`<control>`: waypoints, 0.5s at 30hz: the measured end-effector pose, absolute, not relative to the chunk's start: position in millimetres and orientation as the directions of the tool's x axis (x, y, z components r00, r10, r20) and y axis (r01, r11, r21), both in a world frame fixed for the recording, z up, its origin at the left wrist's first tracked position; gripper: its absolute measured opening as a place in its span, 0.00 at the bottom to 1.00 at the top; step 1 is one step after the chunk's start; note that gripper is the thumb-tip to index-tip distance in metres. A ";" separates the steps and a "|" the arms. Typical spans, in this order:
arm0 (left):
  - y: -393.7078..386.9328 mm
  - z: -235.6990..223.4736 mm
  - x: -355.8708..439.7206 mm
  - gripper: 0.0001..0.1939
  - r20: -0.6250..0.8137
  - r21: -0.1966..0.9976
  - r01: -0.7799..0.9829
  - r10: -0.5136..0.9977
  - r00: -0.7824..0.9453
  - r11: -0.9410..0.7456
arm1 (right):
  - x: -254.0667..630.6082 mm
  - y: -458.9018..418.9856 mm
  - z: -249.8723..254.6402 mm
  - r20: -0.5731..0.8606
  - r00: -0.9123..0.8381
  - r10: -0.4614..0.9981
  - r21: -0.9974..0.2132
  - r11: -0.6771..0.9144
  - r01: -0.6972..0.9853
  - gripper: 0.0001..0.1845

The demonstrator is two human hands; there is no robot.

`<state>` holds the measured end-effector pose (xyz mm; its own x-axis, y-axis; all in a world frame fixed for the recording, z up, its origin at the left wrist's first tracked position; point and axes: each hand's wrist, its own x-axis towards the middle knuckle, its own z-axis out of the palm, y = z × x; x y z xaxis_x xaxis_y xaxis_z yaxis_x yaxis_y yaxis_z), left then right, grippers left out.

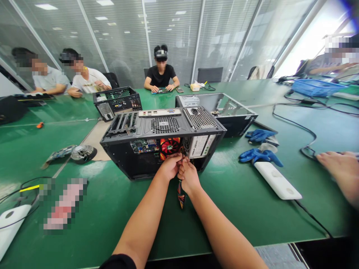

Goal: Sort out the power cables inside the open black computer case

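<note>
A black computer case (126,160) lies in front of me with its side open and its back panel facing up. Inside it I see a red fan (169,146), part of a circuit board (144,145) and a power supply (200,146) with a white label. Both hands meet at the opening, just below the fan. My left hand (169,167) has its fingers pinched on thin cables. Beside it my right hand (188,175) is closed round the same cables. A bundle of coloured power cables (181,196) hangs out beneath my right hand; the exact connectors are hidden by my fingers.
Two more open cases (117,102) (238,125) stand behind. To the right lie blue gloves (260,155), a white power strip (277,181) and another person's hand (340,172). A CPU cooler (83,153) lies left. Several people sit around the green table (224,216).
</note>
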<state>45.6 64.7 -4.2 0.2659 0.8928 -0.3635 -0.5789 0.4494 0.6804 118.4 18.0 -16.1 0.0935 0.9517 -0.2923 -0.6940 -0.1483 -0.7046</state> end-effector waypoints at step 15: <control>63.3 -2.1 47.0 0.09 -0.305 0.744 -0.534 0.915 0.263 0.401 | 118.9 17.8 -11.1 -0.312 0.047 0.949 -0.680 -0.188 -0.709 0.17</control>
